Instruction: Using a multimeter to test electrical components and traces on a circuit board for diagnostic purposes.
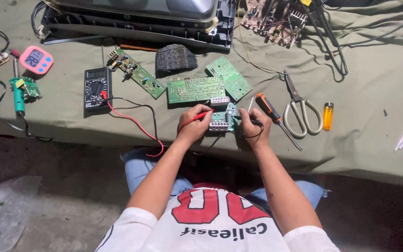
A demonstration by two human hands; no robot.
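Hands: left hand [194, 125] pinches red probe [200, 116], right hand [253, 126] black probe, board [222, 119] near table edge.

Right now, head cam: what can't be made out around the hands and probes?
- Probe tips: hidden by left hand and right hand.
- Small circuit board: contact points too small.
- Multimeter: display too small to tell.
- Black probe: mostly hidden in the fist.
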